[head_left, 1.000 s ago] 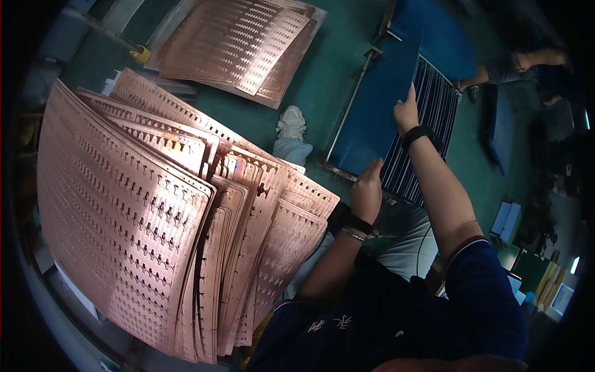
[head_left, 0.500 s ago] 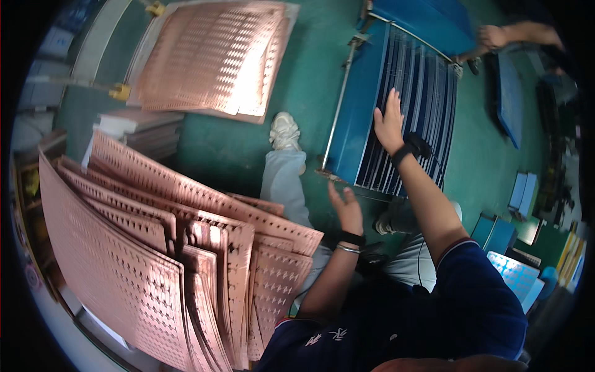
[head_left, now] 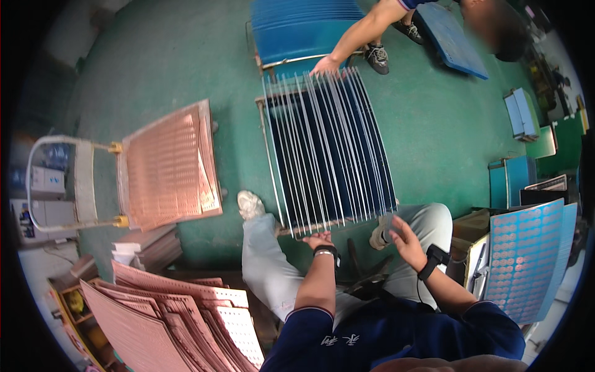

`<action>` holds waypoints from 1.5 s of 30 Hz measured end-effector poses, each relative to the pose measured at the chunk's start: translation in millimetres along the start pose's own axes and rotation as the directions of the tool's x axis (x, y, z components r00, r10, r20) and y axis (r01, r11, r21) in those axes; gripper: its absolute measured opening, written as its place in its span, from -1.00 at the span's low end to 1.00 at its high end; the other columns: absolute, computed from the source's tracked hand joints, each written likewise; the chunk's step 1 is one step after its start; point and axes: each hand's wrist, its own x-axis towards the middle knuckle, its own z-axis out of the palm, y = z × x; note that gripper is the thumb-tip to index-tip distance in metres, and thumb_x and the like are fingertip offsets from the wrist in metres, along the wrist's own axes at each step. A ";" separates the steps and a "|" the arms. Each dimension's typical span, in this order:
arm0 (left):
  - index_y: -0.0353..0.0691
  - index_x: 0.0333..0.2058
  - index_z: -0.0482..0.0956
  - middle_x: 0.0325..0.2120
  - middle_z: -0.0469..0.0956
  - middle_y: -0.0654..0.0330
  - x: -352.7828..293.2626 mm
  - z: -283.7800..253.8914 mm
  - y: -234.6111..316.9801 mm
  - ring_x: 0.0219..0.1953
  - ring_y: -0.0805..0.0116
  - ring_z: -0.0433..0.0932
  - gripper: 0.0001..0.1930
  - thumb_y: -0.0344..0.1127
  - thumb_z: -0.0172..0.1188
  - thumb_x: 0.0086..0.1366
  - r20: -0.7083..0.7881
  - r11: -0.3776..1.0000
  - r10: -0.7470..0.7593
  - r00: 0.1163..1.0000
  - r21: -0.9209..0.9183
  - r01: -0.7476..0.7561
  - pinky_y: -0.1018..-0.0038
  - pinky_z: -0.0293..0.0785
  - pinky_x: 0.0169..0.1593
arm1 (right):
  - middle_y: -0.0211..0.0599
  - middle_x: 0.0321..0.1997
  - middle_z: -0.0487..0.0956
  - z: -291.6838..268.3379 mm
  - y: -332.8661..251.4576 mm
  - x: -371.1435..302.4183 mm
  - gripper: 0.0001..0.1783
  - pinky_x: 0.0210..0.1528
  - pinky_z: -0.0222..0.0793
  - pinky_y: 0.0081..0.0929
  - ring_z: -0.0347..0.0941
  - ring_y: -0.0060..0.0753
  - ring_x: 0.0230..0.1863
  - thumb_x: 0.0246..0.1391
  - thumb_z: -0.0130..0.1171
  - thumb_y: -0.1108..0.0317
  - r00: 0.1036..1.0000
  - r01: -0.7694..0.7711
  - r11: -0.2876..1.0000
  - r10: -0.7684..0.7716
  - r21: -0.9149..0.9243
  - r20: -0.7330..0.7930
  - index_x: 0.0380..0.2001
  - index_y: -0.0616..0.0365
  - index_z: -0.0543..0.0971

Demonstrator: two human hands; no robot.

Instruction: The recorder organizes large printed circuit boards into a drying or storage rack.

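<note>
A: Obs. 1, nearest field. Fanned stack of copper-coloured perforated sheets [head_left: 180, 316] at lower left, cut off by the frame's rim; its support is not visible. Wearer seated, navy sleeves, grey trousers, one shoe [head_left: 250, 203] on the green floor [head_left: 434, 124].

B: Hands?

A: Left hand [head_left: 319, 239] at the near end of the rack of blue panels [head_left: 328, 155], fingers curled at the panel edges there; whether it actually grips one I cannot tell. Black band at the wrist. Right hand [head_left: 406, 239] apart from the rack, fingers spread, holding nothing, just beside the rack's near right corner. The two hands are well apart from each other.

B: Orientation of the rack?

A: Panels stand on edge, side by side, thin pale edges up. Long axis runs away from the wearer, near end at the knees, far end toward another person. The panels fan slightly wider at the far end. Frame under them mostly hidden; only a metal bar at the left shows.

B: Beyond that?

A: Left of the rack, a cart [head_left: 74, 186] carrying flat copper sheets. Far end: the other person's hand [head_left: 325, 65] rests on the panel tops; more blue panels stacked behind. Right rim: a blue sheet with round pink spots [head_left: 527, 260], partly cut off.
</note>
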 end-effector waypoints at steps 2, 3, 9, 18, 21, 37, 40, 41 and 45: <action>-0.11 -0.70 0.19 -0.80 0.21 0.22 -4.7 2.1 -0.7 -0.69 0.24 0.27 -0.30 0.44 -0.50 0.15 0.003 0.999 0.025 1.000 -0.045 -0.025 0.22 0.46 -0.35 | -0.35 0.12 0.32 -2.6 19.2 1.5 -0.51 -0.01 0.29 -0.48 0.33 -0.45 0.04 0.14 -0.16 0.55 0.977 -0.213 0.964 0.212 0.160 0.022 0.17 0.07 0.20; -0.12 -0.71 0.18 -0.83 0.18 0.20 -8.1 4.8 1.1 -0.74 0.25 0.23 -0.29 0.44 -0.50 0.14 -0.052 0.999 0.044 0.998 -0.024 -0.045 0.23 0.45 -0.38 | -0.38 0.11 0.32 0.2 14.9 -0.2 -0.52 -0.04 0.30 -0.49 0.34 -0.48 0.01 0.15 -0.17 0.53 0.940 -0.339 0.907 0.334 0.250 0.063 0.16 0.03 0.21; -0.09 -0.69 0.18 -0.85 0.13 0.29 -25.8 52.7 15.9 -0.77 0.36 0.18 -0.37 0.37 -0.40 0.21 -0.016 0.973 0.142 0.990 0.188 -0.136 0.36 0.40 -0.52 | -0.31 0.14 0.29 1.1 28.4 16.7 -0.52 -0.03 0.29 -0.42 0.35 -0.37 0.03 0.15 -0.21 0.53 0.856 -0.457 0.751 0.518 0.477 0.006 0.16 0.04 0.17; -0.11 -0.66 0.17 -0.80 0.11 0.28 -67.3 192.1 -87.3 -0.70 0.33 0.17 -0.40 0.30 -0.40 0.25 0.144 0.874 -0.076 0.987 0.486 -0.004 0.24 0.42 -0.36 | -0.30 0.09 0.31 -25.3 -14.5 11.8 -0.52 -0.05 0.32 -0.47 0.37 -0.40 -0.03 0.16 -0.22 0.57 0.834 -0.367 0.656 0.546 0.660 -0.079 0.16 0.06 0.16; -0.12 -0.68 0.17 -0.80 0.12 0.27 -97.8 223.6 -148.4 -0.67 0.33 0.20 -0.39 0.30 -0.41 0.25 0.157 0.855 -0.110 0.982 0.519 0.013 0.21 0.42 -0.30 | -0.34 0.07 0.33 -54.3 -55.0 2.8 -0.54 -0.05 0.33 -0.46 0.37 -0.41 -0.03 0.17 -0.20 0.53 0.855 -0.299 0.670 0.504 0.680 -0.120 0.15 0.03 0.18; -0.12 -0.59 0.12 -0.74 0.23 0.17 -293.0 403.6 -331.8 -0.66 0.23 0.29 -0.63 -0.02 -0.38 0.30 0.111 0.807 0.032 0.993 0.583 -0.091 0.10 0.46 -0.19 | -0.27 -0.04 0.41 -217.3 -229.4 -10.1 -0.54 -0.17 0.33 -0.60 0.42 -0.50 -0.17 0.09 -0.22 0.63 0.810 0.010 0.617 0.456 0.787 -0.368 0.09 0.16 0.23; -0.09 -0.67 0.09 -0.80 0.21 0.19 -292.7 443.7 -345.5 -0.71 0.26 0.28 -0.71 -0.19 -0.30 0.21 0.139 0.837 0.002 0.990 0.542 -0.078 0.16 0.47 -0.27 | -0.25 -0.05 0.42 -245.9 -248.2 23.8 -0.56 -0.17 0.34 -0.60 0.43 -0.50 -0.19 0.08 -0.21 0.63 0.784 0.032 0.595 0.483 0.803 -0.389 0.08 0.18 0.25; -0.09 -0.70 0.08 -0.82 0.19 0.20 -287.9 456.9 -346.0 -0.72 0.27 0.27 -0.70 -0.21 -0.30 0.20 0.144 0.856 -0.010 0.989 0.512 -0.066 0.18 0.47 -0.28 | -0.25 -0.05 0.42 -254.4 -257.7 36.1 -0.56 -0.18 0.34 -0.59 0.43 -0.50 -0.19 0.08 -0.21 0.63 0.779 0.046 0.575 0.491 0.817 -0.390 0.07 0.18 0.25; -0.08 -0.73 0.08 -0.84 0.18 0.25 -304.4 516.8 -382.3 -0.71 0.35 0.30 -0.69 -0.31 -0.34 0.21 0.091 0.849 0.003 0.996 0.526 -0.051 0.20 0.50 -0.26 | -0.30 -0.08 0.44 -289.2 -273.8 86.3 -0.57 -0.19 0.34 -0.59 0.43 -0.50 -0.22 0.10 -0.22 0.61 0.747 0.058 0.562 0.524 0.825 -0.410 0.07 0.16 0.26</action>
